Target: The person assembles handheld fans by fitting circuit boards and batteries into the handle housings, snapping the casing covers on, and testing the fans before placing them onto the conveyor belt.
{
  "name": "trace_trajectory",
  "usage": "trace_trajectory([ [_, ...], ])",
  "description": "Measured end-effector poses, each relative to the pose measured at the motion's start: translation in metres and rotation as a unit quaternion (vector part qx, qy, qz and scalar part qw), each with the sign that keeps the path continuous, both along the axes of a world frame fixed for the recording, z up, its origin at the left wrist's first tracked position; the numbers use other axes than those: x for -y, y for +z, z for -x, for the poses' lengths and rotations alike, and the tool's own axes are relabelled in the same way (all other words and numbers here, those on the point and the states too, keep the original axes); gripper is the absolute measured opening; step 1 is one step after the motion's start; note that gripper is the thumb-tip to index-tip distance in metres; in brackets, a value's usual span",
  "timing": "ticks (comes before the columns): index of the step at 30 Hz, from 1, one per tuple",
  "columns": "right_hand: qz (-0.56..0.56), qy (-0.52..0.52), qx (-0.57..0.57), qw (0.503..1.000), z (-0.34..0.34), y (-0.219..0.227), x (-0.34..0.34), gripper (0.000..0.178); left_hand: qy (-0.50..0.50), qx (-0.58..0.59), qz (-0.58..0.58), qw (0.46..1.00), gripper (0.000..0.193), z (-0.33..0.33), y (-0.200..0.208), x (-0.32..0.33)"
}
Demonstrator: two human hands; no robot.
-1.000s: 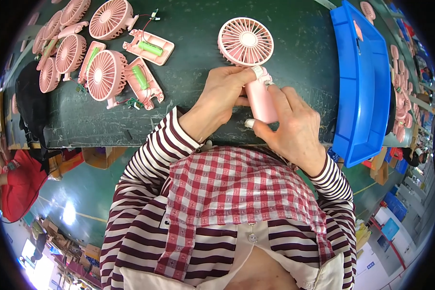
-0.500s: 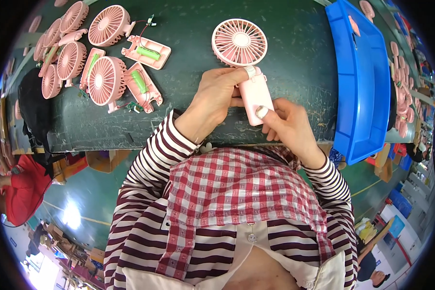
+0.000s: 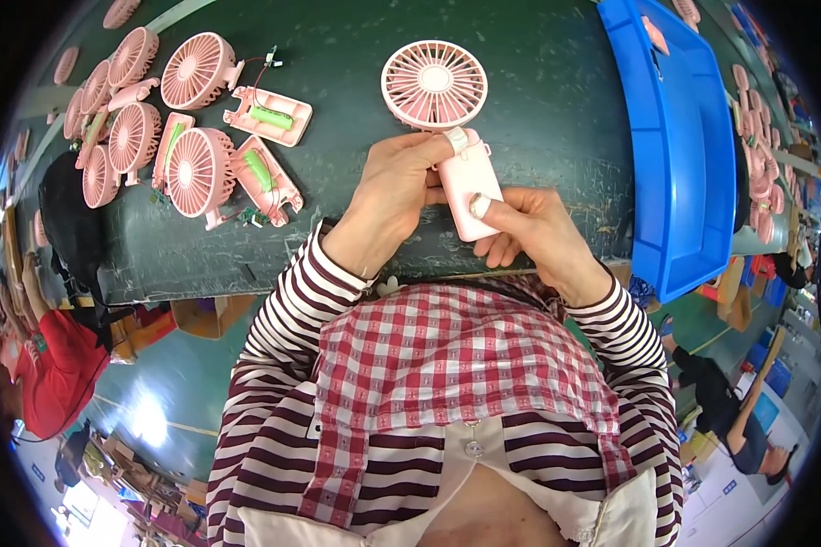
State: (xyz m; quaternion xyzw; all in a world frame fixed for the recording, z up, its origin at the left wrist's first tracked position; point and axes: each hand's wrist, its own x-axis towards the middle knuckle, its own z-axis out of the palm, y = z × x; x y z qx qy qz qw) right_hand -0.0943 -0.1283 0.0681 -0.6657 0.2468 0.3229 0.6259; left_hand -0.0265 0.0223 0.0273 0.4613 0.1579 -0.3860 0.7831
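Note:
A pink handheld fan (image 3: 471, 187) is held between my two hands over the table's near edge. Its round slatted head (image 3: 434, 84) points away from me, and the smooth handle comes toward me. My left hand (image 3: 394, 187) is closed on the handle's upper end, thumb on top near the neck. My right hand (image 3: 534, 228) pinches the lower part, its thumb flat on the handle's face and the fingers curled beneath. Both thumbs wear white coverings. The underside of the handle is hidden.
Several pink fan heads (image 3: 201, 171) and open handle shells (image 3: 270, 117) with green batteries and wires lie on the dark green table (image 3: 337, 55) at left. A long blue bin (image 3: 652, 173) stands at right. A black bag (image 3: 68, 219) hangs at the left edge; a person in red (image 3: 59, 374) is beyond.
The view has shifted slightly, so the table items appear moved a little. Both hands keep their grip on the fan. At lower right, a person in dark clothes has come further into view.

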Motion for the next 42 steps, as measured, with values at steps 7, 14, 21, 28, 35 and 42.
trace_trajectory([
  [7,-0.074,-0.063,0.12,0.988,-0.004,-0.013,-0.01,0.03,-0.047,0.085,0.044,0.994,0.032,0.004,-0.008,-0.001],
  [14,0.019,-0.021,0.223,0.974,-0.005,-0.021,-0.014,0.027,0.003,0.138,0.129,0.982,0.024,0.004,-0.004,0.0],
  [21,0.032,-0.043,0.245,0.968,-0.006,-0.011,-0.017,0.026,0.009,0.153,0.133,0.979,0.024,0.006,-0.003,0.002],
  [28,0.068,-0.06,0.242,0.966,-0.006,-0.012,-0.018,0.024,-0.021,0.165,0.134,0.977,0.031,0.008,-0.002,0.0],
  [35,0.065,-0.07,0.236,0.967,-0.004,-0.009,-0.021,0.025,-0.005,0.193,0.138,0.971,0.033,0.014,-0.001,0.003],
  [42,0.09,-0.047,0.239,0.966,-0.005,-0.016,-0.017,0.024,0.03,0.204,0.132,0.97,0.027,0.019,-0.002,0.008],
])
